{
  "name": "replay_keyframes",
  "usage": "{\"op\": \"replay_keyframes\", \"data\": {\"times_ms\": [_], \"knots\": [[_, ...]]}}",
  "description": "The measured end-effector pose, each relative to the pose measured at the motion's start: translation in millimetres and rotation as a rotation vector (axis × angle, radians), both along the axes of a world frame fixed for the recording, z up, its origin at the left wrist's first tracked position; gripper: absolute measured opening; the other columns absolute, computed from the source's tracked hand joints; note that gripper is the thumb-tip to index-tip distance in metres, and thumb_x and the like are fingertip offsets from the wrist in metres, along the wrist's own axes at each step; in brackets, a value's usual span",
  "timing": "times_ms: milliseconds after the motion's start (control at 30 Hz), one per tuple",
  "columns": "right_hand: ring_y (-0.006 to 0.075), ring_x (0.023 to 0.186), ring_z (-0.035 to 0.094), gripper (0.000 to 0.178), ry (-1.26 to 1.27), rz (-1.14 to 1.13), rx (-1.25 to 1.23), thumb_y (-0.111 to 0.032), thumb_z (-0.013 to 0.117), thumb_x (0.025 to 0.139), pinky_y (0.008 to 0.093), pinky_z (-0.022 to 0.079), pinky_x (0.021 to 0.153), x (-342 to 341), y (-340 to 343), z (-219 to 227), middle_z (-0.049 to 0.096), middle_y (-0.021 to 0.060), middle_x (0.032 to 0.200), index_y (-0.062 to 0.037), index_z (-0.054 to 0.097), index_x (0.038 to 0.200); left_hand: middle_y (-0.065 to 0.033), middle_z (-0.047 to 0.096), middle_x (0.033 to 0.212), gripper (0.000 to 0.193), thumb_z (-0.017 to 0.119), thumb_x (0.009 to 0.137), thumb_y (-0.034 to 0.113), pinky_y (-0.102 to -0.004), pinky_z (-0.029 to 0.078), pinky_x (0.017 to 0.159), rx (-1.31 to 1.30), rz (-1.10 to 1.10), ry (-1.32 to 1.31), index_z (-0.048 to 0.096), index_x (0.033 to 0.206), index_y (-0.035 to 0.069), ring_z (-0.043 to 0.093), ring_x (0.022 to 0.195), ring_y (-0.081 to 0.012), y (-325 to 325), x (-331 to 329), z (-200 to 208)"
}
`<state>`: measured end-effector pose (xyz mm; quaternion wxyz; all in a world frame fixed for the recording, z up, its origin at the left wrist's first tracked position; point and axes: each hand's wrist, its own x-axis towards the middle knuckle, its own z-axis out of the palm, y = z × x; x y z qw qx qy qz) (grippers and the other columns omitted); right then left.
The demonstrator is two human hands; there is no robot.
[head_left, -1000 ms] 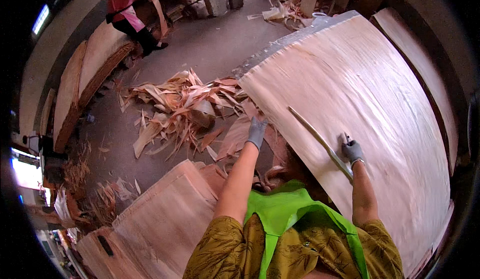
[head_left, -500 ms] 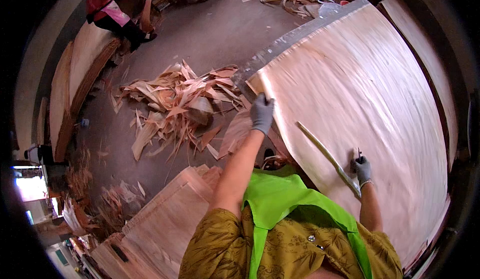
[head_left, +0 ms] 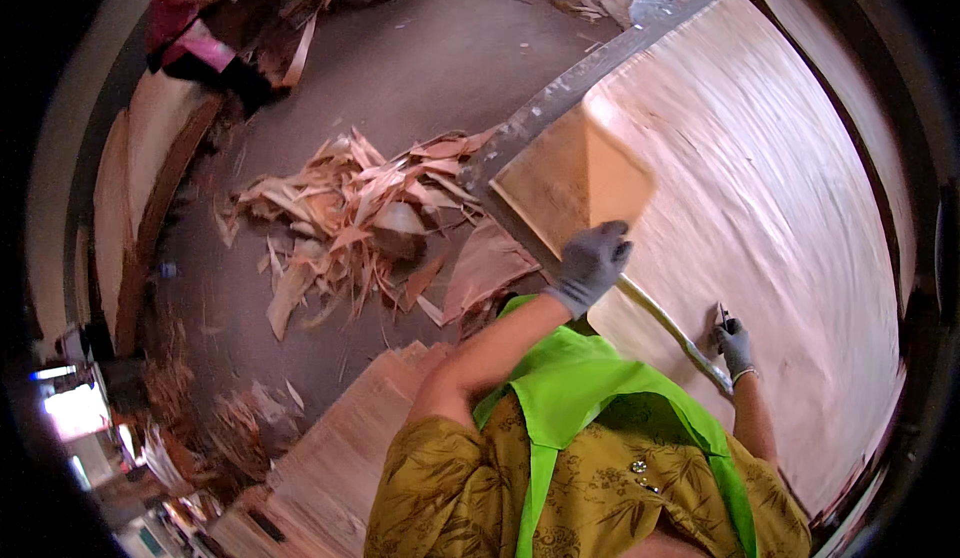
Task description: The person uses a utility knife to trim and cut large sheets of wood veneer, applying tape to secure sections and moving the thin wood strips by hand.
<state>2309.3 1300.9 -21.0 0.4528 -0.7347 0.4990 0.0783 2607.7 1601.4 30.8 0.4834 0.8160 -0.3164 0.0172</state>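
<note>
A large pale wood veneer sheet [head_left: 760, 188] lies before me on a stack at the right. My left hand [head_left: 592, 266], in a grey glove, is closed on the sheet's near-left edge, and the turned-back corner [head_left: 625, 183] curls up beyond the fingers. The darker layer below [head_left: 545, 183] shows where the corner has lifted. My right hand [head_left: 736, 346], also gloved, is closed round a small knife [head_left: 721, 316] with its blade pointing away, just over the sheet. Left of it, a long narrow greenish-grey stick [head_left: 672, 330] lies on the veneer.
A heap of veneer scraps [head_left: 350, 208] lies on the floor to the left. More veneer is stacked at the lower left [head_left: 350, 438] and far left [head_left: 150, 158]. A co-worker in red [head_left: 185, 28] works at the top left. A clear plastic container [head_left: 652, 6] sits beyond the stack.
My left hand has moved right and nearer to me, pulling the sheet's corner up and back from the layer below. My right hand keeps the knife in nearly the same place.
</note>
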Motion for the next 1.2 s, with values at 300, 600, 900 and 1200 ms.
{"op": "replay_keyframes", "data": {"times_ms": [300,600,900,1200], "knots": [[0.0351,0.079,0.060,0.019,-0.156,0.439,-0.439,-0.013,0.049,0.087,0.0419,0.046,0.072,167.3,96.8,42.7,0.062,0.0218,0.087,-0.0010,0.057,0.099,-0.0140,0.060,0.105,0.040,0.065,0.077,0.010,-0.0399,0.042,0.091,-0.077,0.250,-0.119,0.055,0.116,0.006,0.056,0.100,-0.0323,96.6,83.0,27.3],[0.0382,0.069,0.063,0.021,-0.096,0.709,-0.615,-0.027,0.052,0.086,0.0495,0.048,0.058,398.5,182.6,13.3,0.065,0.0192,0.075,-0.0082,0.058,0.092,-0.0088,0.060,0.106,0.021,0.053,0.082,0.017,-0.0401,0.043,0.085,0.388,0.048,-0.459,0.063,0.099,0.010,0.055,0.098,-0.0286,23.1,177.4,-111.9],[0.0348,0.074,0.067,0.020,-0.101,0.750,-0.515,-0.022,0.054,0.081,0.0451,0.052,0.063,448.6,185.8,0.5,0.067,0.0180,0.080,-0.0069,0.065,0.090,-0.0117,0.054,0.123,0.036,0.038,0.094,0.019,-0.0349,0.035,0.101,0.795,0.009,-0.265,0.052,0.126,0.011,0.050,0.113,-0.0266,13.5,192.8,-136.4],[0.0324,0.082,0.066,0.037,0.100,0.721,-0.408,-0.041,0.049,0.087,0.0448,0.050,0.068,309.7,86.7,41.4,0.069,0.0134,0.086,-0.0110,0.069,0.091,-0.0121,0.060,0.119,0.030,0.045,0.092,0.018,-0.0429,0.036,0.102,0.444,0.068,-0.465,0.062,0.113,0.007,0.054,0.111,-0.0308,22.2,179.3,-125.8]]}}
